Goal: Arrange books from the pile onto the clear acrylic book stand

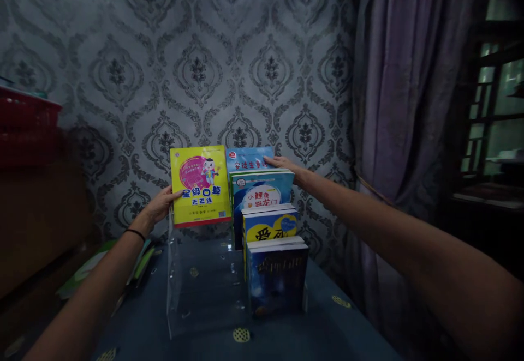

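Observation:
My left hand (160,206) is closed on the left edge of a yellow book (200,185) with a pink circle and a cartoon figure, its thumb on the front cover. The book stands upright at the upper left of a clear stepped display stand (171,290). At the back of the right column, my right hand (286,168) grips the upper right edge of a light blue book (248,157). In front of it stand a blue-green book (262,189), a yellow-and-blue book (268,229) and a dark blue book (277,279), stepping down towards me.
The stand rests on a dark blue tablecloth (221,336) with yellow patterns. Green-covered booklets (92,263) lie at the left, partly behind my forearm. A red basket (28,126) sits higher at the far left. Patterned wallpaper (196,72) is behind, and a purple curtain (403,88) hangs at the right.

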`<state>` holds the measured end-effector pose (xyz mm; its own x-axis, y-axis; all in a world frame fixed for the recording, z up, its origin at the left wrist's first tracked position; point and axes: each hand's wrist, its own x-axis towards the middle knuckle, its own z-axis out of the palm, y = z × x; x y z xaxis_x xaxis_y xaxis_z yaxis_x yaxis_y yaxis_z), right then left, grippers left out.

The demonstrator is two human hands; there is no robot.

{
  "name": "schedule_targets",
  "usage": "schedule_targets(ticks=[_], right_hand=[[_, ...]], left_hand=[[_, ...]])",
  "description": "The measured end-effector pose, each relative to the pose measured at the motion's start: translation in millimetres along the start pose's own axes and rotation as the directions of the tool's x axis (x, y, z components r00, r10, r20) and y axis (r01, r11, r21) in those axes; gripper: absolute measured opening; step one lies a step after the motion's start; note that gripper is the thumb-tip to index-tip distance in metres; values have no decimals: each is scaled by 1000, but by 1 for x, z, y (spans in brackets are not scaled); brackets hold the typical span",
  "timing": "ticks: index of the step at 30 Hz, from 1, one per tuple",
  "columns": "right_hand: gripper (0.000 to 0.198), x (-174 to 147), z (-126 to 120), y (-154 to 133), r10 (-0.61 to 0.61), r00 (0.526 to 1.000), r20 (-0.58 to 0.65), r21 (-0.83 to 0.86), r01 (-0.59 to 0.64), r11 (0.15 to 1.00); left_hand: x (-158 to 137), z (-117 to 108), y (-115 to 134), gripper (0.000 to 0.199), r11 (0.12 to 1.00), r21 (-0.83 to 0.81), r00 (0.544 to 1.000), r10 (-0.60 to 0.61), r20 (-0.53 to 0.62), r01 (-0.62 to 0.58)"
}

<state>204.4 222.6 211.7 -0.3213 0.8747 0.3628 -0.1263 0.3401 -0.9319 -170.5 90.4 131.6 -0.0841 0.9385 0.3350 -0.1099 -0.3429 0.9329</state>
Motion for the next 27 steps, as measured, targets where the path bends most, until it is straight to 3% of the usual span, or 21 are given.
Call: schedule_targets(ticks=[7, 16, 27], right_hand=[[15, 12, -2, 13, -14, 1000, -24, 53, 15, 998], [19, 12, 0, 23, -63, 996, -65, 98, 69, 993], [31, 2, 2, 16, -75, 996, 45, 22, 74, 997]], left_hand=[[4, -2, 0, 53, 1000, -2, 999, 22, 43, -22], [4, -2, -2, 45, 999, -20, 999, 33, 31, -32], [5, -2, 2, 44, 1000, 31, 999, -4, 38, 3]])
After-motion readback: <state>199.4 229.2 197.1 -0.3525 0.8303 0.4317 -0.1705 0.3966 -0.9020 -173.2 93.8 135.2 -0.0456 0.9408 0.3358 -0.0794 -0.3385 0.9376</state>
